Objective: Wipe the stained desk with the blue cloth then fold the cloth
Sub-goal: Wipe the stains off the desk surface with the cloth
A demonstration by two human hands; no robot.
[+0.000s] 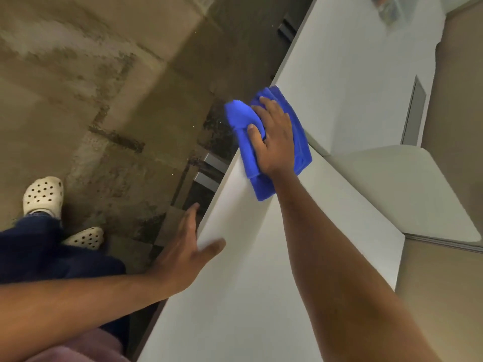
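Note:
The blue cloth (300, 142) lies bunched on the white desk (261, 270), right at the desk's left edge, with one end hanging over the side. My right hand (271, 137) presses flat on the cloth, fingers spread and the thumb curled around a fold. My left hand (190, 246) rests on the desk's near edge, nearer to me, fingers apart and holding nothing. I see no stain on the visible desk surface.
A second white desk top (352, 61) continues beyond the cloth, with a rounded white panel (407, 184) to the right. A brown mottled floor (91, 87) lies left of the desk. My feet in white clogs (44, 194) stand there. Metal drawer handles (209, 173) show under the desk edge.

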